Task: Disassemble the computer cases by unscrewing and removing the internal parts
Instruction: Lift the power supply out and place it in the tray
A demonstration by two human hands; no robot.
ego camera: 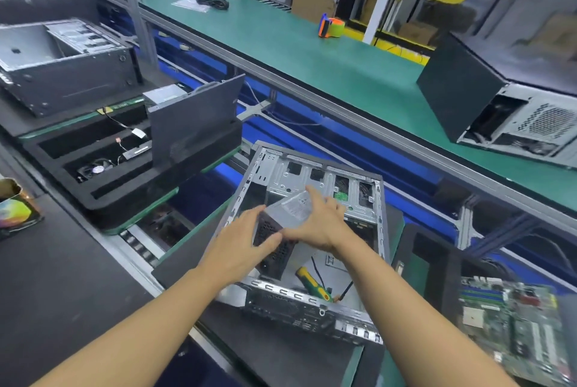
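Holding one power supply [290, 210] just above the open computer case [281, 289], both bare hands clamp it between them. The left grip [246, 238] wraps the box's left edge, its thumb laid across the black perforated face. The right grip [315, 225] covers the silver labelled top and pinches from the opposite side.

Three computer cases show in all. The open one is a bare grey steel shell with stamped slots and a drive cage at its far end. A second case [62, 74] lies on its side at far left. A third case [468, 96], black-panelled with a mesh vent, sits on the green counter [281, 49].

One screwdriver [312, 283] (yellow-and-green handle) rests inside the open case near its front rim. One green motherboard [512, 324] lies at right. One black foam tray [93, 152] with long rectangular pockets holds one small fan [95, 169]. One orange-and-blue tape dispenser [331, 27] stands on the counter.
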